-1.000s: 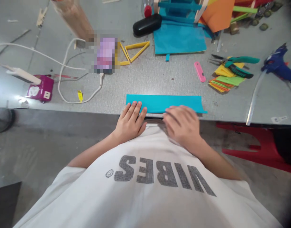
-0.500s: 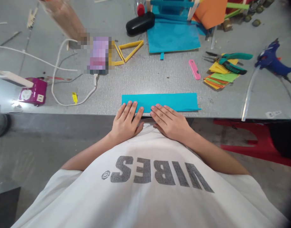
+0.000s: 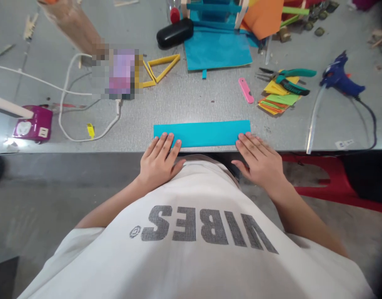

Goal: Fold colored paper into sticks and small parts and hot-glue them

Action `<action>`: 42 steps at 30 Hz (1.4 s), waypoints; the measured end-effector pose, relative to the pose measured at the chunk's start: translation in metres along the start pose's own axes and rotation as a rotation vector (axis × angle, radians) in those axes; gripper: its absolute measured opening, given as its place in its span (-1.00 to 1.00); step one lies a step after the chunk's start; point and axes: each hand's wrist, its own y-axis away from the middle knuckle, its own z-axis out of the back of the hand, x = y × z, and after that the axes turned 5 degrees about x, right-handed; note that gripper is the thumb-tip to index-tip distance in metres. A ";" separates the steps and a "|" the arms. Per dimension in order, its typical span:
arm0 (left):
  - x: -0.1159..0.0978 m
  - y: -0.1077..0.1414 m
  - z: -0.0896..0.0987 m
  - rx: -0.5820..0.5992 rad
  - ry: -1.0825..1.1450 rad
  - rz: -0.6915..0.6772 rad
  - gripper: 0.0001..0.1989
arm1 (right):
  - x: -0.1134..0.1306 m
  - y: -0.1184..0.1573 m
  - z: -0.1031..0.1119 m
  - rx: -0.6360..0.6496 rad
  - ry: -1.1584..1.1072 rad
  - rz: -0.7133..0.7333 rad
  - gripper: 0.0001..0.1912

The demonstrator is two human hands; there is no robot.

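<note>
A long strip of blue paper lies flat along the table's front edge. My left hand rests on its left end, fingers stretched out and pressing down. At the right end my right hand lies with its fingers flat and its fingertips on the strip's lower corner. Both thumbs stick out over the table edge. Neither hand grasps anything. Whether the strip is folded double, I cannot tell for certain.
Behind the strip lie a pink cutter, pliers on coloured paper pieces, and a blue glue gun with a glue stick. Further back are blue card, a black case and yellow triangle frames. A white cable loops at left.
My right hand has slid right along the strip, from near its middle to the right end. The lifted flap at that corner now lies flat or covered. My left hand stays put.
</note>
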 end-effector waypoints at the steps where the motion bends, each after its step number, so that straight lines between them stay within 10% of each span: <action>1: 0.000 0.000 0.001 -0.005 -0.006 0.001 -0.32 | 0.001 0.000 0.001 -0.013 0.012 -0.015 -0.44; 10: -0.018 -0.025 0.010 -0.056 -0.043 0.029 -0.77 | 0.026 -0.025 0.005 -0.128 0.139 -0.008 -0.82; 21: -0.037 -0.048 0.012 -0.018 0.004 -0.085 -0.73 | 0.063 -0.060 -0.003 -0.131 0.076 0.068 -0.78; 42: 0.002 -0.055 0.050 0.095 0.194 0.362 -0.78 | 0.023 -0.046 0.014 -0.129 -0.257 -0.299 -0.75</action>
